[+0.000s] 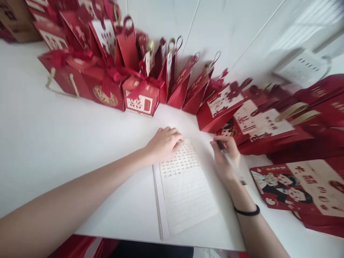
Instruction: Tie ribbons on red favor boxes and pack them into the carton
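A lined notebook lies on the white table, with rows of small handwriting in the upper part of its page. My left hand rests over the notebook's top left corner, its fingers curled together in a loose fist; I see nothing in it. To the right of the page, my right hand is closed around a pen with a black end, slightly blurred by motion. The pen is held off the page. A black band circles my right wrist.
Red gift boxes and triangular red bags with ribbon loops line the wall behind the notebook. More red packages crowd the right side, near a flat printed one. A brown carton stands far left.
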The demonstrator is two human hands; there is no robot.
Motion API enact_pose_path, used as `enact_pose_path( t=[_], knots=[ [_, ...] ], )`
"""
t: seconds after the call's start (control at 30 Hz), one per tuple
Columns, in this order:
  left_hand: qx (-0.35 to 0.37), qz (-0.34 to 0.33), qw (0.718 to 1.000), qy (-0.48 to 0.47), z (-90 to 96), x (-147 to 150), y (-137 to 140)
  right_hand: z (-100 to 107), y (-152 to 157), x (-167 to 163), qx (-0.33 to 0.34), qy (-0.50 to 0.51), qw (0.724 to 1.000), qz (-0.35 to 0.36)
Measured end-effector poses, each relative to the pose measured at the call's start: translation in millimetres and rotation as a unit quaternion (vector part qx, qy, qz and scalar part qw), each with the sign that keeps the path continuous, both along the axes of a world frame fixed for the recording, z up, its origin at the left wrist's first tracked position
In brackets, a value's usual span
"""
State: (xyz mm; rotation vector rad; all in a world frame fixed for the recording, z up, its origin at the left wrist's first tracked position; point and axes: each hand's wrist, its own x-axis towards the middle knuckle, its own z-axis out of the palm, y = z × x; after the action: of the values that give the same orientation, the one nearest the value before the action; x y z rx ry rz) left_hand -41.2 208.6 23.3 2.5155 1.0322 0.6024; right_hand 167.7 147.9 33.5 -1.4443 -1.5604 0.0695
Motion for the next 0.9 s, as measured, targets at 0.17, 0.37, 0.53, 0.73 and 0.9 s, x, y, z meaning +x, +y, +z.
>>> enact_pose_path(
  t=[0.17,0.37,0.53,0.73,0.9],
  knots=[
    [-0.028,0.026,0.998,-0.051,4.4,-2,1,-10,8,16,0.005,-0.167,0.978,0.126],
    [-0.077,0.052,0.992,-0.082,10.8,-11,1,1,2,12,0.091,-0.189,0.977,-0.039],
    [-0.105,0.055,0.987,-0.113,13.7,-17,2,31,-61,42,0.284,-0.119,0.832,-0.461],
    [-0.107,0.057,0.987,-0.109,16.5,-18,2,10,-115,91,-0.023,0.155,0.888,-0.433],
    [-0.093,0.053,0.988,-0.111,17.1,-19,1,11,-115,80,-0.048,0.168,0.890,-0.422]
  ],
)
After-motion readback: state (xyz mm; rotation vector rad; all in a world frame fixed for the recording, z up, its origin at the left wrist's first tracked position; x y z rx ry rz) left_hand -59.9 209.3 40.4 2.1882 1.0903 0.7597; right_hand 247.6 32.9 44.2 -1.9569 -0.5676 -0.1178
